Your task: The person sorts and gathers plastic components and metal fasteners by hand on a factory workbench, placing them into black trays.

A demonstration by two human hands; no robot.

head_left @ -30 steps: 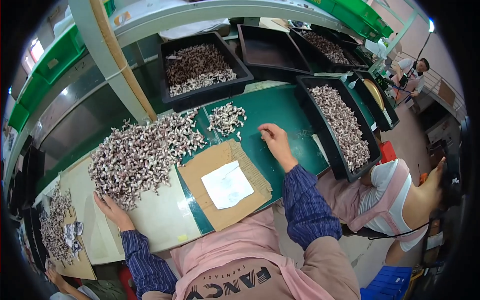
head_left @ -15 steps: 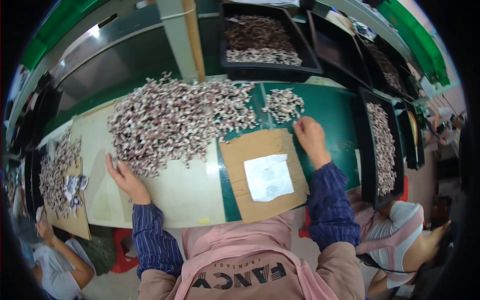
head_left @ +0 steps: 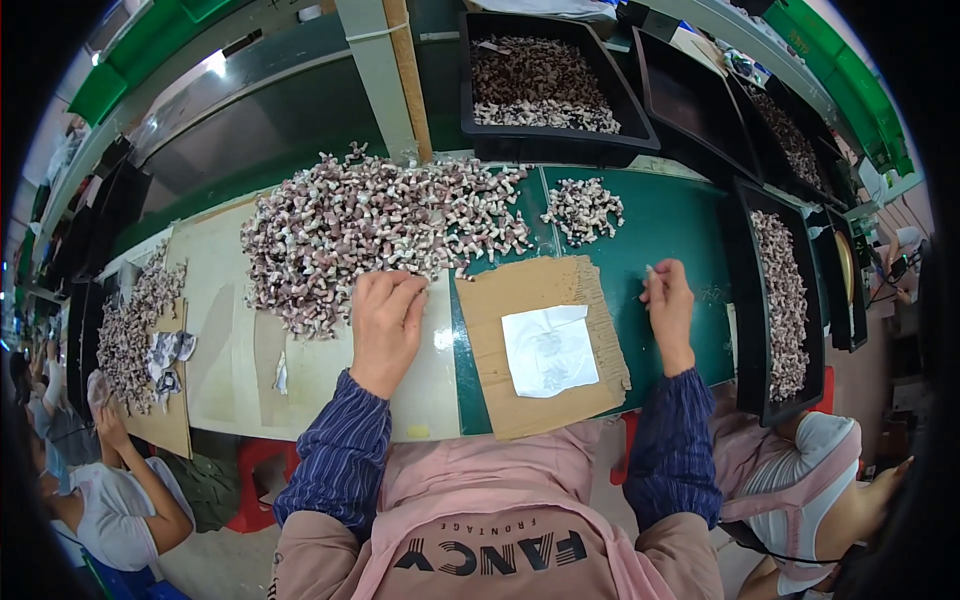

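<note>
A wide heap of small white-and-dark-purple pieces (head_left: 350, 220) covers the back of the table; their exact kind I cannot make out. At the heap's near edge is my left hand (head_left: 385, 325), its fingers curled together and hiding whatever is in them. Over the green part of the table, right of a brown cardboard sheet (head_left: 480, 350), my right hand (head_left: 671, 310) is closed in a pinch, with a whitish bit showing by its fingertips. A smaller cluster of the same pieces (head_left: 582, 210) lies beyond the cardboard. White paper (head_left: 550, 350) rests on the cardboard.
Black trays holding similar pieces stand at the back (head_left: 555, 145) and at the right (head_left: 745, 300). A post (head_left: 385, 80) rises behind the heap. Co-workers sit at the left (head_left: 120, 500) and right (head_left: 800, 470). Another pile (head_left: 135, 340) lies far left.
My left hand has moved right from the heap's left side, its fingers going from spread to curled. My right hand has shifted right and nearer me, away from the small cluster. The view has shifted slightly.
</note>
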